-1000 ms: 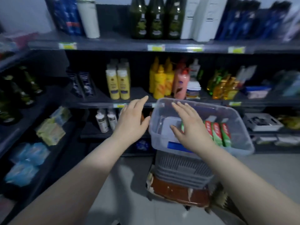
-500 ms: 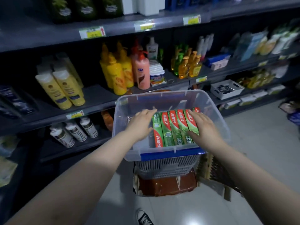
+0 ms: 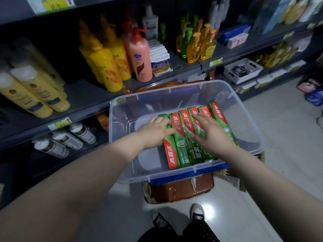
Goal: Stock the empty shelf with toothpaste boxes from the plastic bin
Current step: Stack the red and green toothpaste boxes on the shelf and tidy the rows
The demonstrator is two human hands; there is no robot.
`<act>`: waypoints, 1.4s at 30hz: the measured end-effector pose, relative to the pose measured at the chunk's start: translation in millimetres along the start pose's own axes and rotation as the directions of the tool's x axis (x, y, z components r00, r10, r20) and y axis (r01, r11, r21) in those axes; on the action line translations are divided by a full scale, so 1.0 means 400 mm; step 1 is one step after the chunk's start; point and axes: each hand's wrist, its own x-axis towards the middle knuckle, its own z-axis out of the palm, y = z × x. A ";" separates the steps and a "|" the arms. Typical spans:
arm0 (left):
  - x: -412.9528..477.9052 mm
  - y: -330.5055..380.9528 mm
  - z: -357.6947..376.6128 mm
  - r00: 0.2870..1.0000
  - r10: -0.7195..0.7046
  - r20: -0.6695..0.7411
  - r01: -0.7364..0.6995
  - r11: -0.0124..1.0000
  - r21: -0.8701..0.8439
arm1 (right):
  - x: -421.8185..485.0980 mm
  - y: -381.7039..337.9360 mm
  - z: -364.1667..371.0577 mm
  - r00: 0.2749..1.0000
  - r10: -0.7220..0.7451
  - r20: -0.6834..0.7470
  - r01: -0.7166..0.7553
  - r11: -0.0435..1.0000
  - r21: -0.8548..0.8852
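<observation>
Middle shelf (image 3: 83, 95), dark: tall yellow bottles (image 3: 106, 67), pink pump bottle (image 3: 141, 56), stack of small tubs (image 3: 160, 58), loose rubber band (image 3: 178, 67), little orange and green bottles (image 3: 195, 44). Pale yellow bottles (image 3: 31, 91) at left.

Lower shelf (image 3: 43, 163): white cans (image 3: 66, 138) lying down. White tray (image 3: 243, 70) on low shelf further right.

Floor (image 3: 283, 145), pale and shiny: brown seat (image 3: 181, 191) with clear bin (image 3: 251, 124) above it (what sits between, can't tell), black shoes (image 3: 160, 220).

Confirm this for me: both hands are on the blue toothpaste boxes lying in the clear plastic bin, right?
Not quite. The head view shows the toothpaste boxes are red and green, not blue. The rest holds: left hand and right hand are on them, in the clear plastic bin.
</observation>
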 end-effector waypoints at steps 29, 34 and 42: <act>-0.182 -0.087 -0.198 0.717 -0.692 0.082 0.539 0.476 -0.695 | 0.234 0.009 0.021 0.767 -0.355 0.534 0.569 0.761 -0.311; -0.191 -0.077 -0.198 0.623 -0.768 0.146 0.589 0.339 -0.733 | 0.272 -0.016 0.027 0.656 -0.411 0.633 0.707 0.628 -0.325; -0.212 -0.039 -0.165 0.505 -0.805 0.312 0.296 -0.178 -0.939 | 0.290 -0.030 0.034 0.546 -0.307 0.780 0.746 0.601 -0.286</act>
